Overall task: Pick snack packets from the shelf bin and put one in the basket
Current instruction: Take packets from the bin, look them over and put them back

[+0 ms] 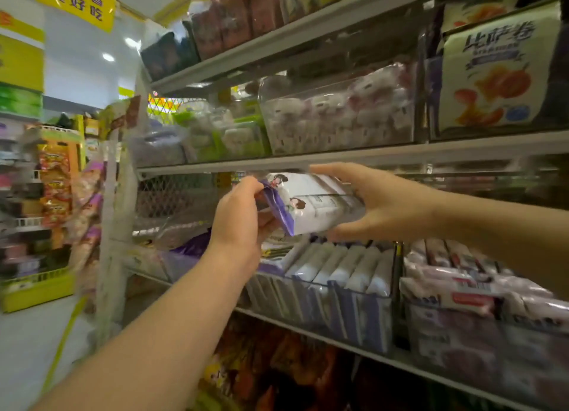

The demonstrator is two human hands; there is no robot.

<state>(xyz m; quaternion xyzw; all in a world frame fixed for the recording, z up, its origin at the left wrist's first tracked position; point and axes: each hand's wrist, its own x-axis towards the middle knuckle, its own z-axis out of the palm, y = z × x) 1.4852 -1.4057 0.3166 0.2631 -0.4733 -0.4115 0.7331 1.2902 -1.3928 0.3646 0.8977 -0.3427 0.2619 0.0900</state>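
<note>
In the head view, the left hand (243, 216) is gripping the purple left end of a small stack of white snack packets (314, 204), its fingers curled round it. The right hand (378, 204) is clasping the right end, fingers spread over the top and thumb underneath. The stack is hanging just above the clear shelf bin (363, 318) of upright packets, close under the shelf rail (338, 156). Pink-and-white packs (462, 290) are lying to the right.

The left hand (243, 222) grips the purple end of a stack of white-and-purple snack packets (317, 206), while the right hand (388, 204) clasps the other end, thumb beneath. Just below them, a clear shelf bin (363, 321) holds a row of similar packets (345, 266) standing on edge.
</note>
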